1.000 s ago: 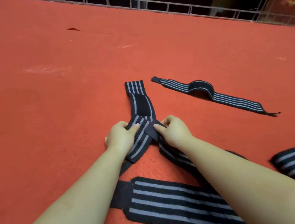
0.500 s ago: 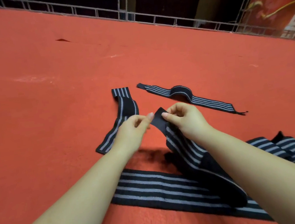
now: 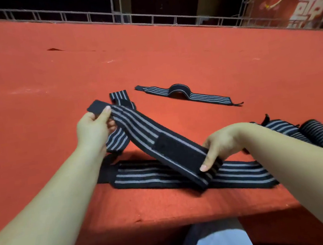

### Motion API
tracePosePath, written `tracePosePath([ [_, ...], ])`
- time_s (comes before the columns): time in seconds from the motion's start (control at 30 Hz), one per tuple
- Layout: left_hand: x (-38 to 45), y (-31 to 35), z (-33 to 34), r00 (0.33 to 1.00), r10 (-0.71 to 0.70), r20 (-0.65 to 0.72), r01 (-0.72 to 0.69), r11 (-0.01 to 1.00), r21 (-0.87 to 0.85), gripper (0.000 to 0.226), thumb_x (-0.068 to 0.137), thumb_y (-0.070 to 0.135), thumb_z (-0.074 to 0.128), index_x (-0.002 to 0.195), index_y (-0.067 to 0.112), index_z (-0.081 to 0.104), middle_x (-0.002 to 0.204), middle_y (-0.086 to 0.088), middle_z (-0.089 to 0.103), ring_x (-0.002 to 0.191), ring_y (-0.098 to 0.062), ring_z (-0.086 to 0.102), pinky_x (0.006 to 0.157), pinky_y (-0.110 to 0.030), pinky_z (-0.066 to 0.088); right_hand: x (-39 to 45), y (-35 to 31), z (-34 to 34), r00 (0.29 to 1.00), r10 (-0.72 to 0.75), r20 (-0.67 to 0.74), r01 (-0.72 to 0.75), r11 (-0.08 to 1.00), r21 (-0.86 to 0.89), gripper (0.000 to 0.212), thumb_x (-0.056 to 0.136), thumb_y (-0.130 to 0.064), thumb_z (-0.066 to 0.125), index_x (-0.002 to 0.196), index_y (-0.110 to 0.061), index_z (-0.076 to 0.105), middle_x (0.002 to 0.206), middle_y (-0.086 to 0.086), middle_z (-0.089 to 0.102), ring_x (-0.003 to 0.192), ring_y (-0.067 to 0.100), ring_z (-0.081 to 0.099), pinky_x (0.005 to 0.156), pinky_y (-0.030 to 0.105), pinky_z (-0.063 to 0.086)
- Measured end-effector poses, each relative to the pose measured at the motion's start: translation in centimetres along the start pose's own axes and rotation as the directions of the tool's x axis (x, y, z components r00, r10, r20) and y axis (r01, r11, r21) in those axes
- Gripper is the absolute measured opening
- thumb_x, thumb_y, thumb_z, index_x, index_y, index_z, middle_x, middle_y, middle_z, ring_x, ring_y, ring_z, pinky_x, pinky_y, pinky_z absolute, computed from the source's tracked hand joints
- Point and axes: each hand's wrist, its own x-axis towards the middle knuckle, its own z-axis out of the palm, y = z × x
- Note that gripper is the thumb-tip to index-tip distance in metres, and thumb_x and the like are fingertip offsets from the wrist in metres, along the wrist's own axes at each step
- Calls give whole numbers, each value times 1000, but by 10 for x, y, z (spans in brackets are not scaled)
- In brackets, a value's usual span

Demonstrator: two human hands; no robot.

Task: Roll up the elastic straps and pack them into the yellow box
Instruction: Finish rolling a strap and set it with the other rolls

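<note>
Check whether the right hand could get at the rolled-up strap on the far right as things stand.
Probably yes: the rolled strap lies in the open on the red surface just beside the right forearm, uncovered. But the right hand is pinching the stretched strap and must release it first.

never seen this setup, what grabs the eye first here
A striped strap stretched taut above the red table, the left hand pinching its far end, the right hand its near end. More straps lie flat beneath and beyond, and a rolled strap sits at right.
</note>
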Motion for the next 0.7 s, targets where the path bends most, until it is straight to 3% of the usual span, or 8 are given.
tracePosePath([
  [0.07, -1, -6, -8, 998, -26, -65, 23, 999, -42, 30, 95, 15, 53, 69, 17, 40, 67, -1, 49, 48, -2, 48, 47, -12, 46, -12, 12, -3, 997, 33, -72, -37, 998, -48, 10, 79, -6, 71, 87, -12, 69, 80, 0, 72, 83, 17, 65, 91, 30, 50],
  [0.13, -6, -12, -12, 994, -22, -104, 16, 998, -55, 29, 96, 15, 52, 69, 17, 42, 69, 0, 51, 47, 0, 52, 49, -12, 48, -27, 19, -11, 949, 28, -315, -100, 971, -216, 13, 77, -24, 76, 78, -15, 67, 71, -5, 65, 75, 13, 57, 74, 24, 45],
  [0.2, -14, -16, -10, 992, -12, -126, 0, 996, -93, 28, 97, 14, 50, 70, 16, 43, 71, 1, 53, 45, 2, 56, 50, -12, 49, -44, 25, -23, 815, -61, -577, -150, 938, -312, 36, 75, -44, 75, 79, -10, 66, 70, -1, 58, 70, 17, 51, 67, 29, 38],
  [0.27, -20, -18, -5, 990, -12, -138, -3, 994, -106, 27, 98, 14, 49, 71, 16, 44, 72, 1, 54, 46, 2, 57, 52, -14, 51, -61, 31, -34, 667, -149, -730, -51, 968, -244, 47, 72, -48, 75, 82, -3, 66, 71, 3, 59, 68, 18, 53, 66, 30, 39],
  [0.3, -24, -19, -2, 991, -15, -136, 0, 994, -107, 26, 98, 14, 48, 72, 17, 45, 72, 1, 55, 47, 2, 57, 53, -15, 52, -69, 33, -39, 618, -168, -768, 8, 978, -208, 48, 70, -48, 77, 82, -3, 67, 71, 3, 62, 67, 18, 55, 66, 29, 42],
  [0.37, -32, -22, 7, 992, -31, -123, 16, 993, -117, 25, 98, 14, 47, 74, 17, 48, 73, 1, 57, 49, 0, 58, 53, -17, 53, -85, 38, -45, 588, -171, -791, 5, 978, -209, 44, 68, -50, 78, 76, -8, 67, 68, 1, 63, 66, 17, 57, 63, 27, 43],
  [0.53, -46, -36, 23, 989, -92, -118, 81, 992, -102, 21, 97, 15, 50, 76, 17, 50, 73, -1, 57, 60, -12, 57, 64, -29, 54, -97, 50, -47, 562, -126, -818, -289, 896, -337, 46, 73, -58, 70, 71, -13, 61, 65, 1, 57, 68, 21, 54, 57, 28, 38],
  [0.7, -56, -54, 22, 978, -132, -162, 115, 987, -112, 21, 97, 16, 48, 76, 18, 47, 77, -1, 60, 64, -14, 58, 57, -26, 51, -80, 46, -33, 589, -99, -802, -459, 776, -433, 44, 78, -59, 64, 81, -15, 62, 81, 3, 59, 85, 27, 56, 71, 29, 42],
])
